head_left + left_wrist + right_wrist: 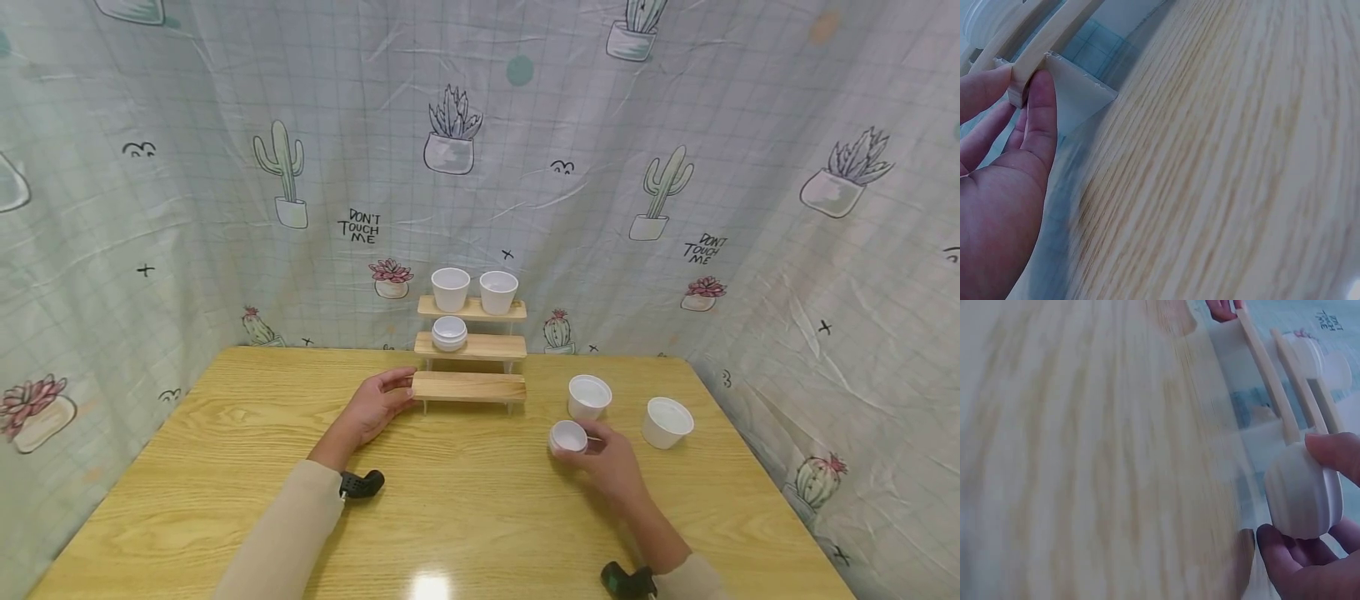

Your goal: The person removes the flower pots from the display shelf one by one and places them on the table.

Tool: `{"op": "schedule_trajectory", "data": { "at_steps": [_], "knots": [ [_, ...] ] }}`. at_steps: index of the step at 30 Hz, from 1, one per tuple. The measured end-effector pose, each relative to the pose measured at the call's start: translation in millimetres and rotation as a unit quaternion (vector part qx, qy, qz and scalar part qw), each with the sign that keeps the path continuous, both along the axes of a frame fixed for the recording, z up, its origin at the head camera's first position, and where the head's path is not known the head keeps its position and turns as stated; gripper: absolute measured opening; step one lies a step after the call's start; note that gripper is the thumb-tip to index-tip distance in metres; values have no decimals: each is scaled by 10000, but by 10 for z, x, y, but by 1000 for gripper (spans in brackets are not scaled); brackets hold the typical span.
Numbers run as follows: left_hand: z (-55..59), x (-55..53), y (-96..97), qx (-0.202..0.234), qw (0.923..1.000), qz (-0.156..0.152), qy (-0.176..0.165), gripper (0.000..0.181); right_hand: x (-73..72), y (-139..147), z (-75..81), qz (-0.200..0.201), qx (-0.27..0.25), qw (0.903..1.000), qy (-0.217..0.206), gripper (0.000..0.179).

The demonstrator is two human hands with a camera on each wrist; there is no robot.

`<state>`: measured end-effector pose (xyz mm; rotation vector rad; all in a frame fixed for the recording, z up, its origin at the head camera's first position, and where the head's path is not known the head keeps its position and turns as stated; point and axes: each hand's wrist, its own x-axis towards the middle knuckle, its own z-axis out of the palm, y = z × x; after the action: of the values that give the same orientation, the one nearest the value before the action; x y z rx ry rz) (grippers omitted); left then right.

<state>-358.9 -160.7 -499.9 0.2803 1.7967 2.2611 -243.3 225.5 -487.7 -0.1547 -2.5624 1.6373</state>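
Note:
My left hand [377, 406] pinches the left end of the lowest board of a three-tier wooden display stand [469, 387]. In the left wrist view, thumb and fingertips close on that board's end [1020, 78], beside a clear support. Over on the right, my right hand [613, 461] grips a small round white pot [567, 437] by its side, mouth up. The right wrist view shows the ribbed pot [1300, 490] between thumb and fingers. On the middle board sits a similar small white pot [449, 333], left of centre.
Two taller white pots, one left [451, 290] and one right [498, 292], stand on the top board. Behind and right of my right hand, two more white pots [589, 397] [667, 422] rest on the wooden table [465, 517]. A printed curtain [525, 192] surrounds the table.

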Motion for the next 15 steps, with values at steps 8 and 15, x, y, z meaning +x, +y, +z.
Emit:
{"op": "schedule_trajectory", "data": {
  "at_steps": [8,15],
  "knots": [
    [-3,11,-3,-51,9999,-72,69,55,-34,-114,1,71,-157,9998,70,63],
    [-2,12,-5,-82,9999,-43,66,54,-61,-199,25,131,-372,9990,210,63]
  ]
}}
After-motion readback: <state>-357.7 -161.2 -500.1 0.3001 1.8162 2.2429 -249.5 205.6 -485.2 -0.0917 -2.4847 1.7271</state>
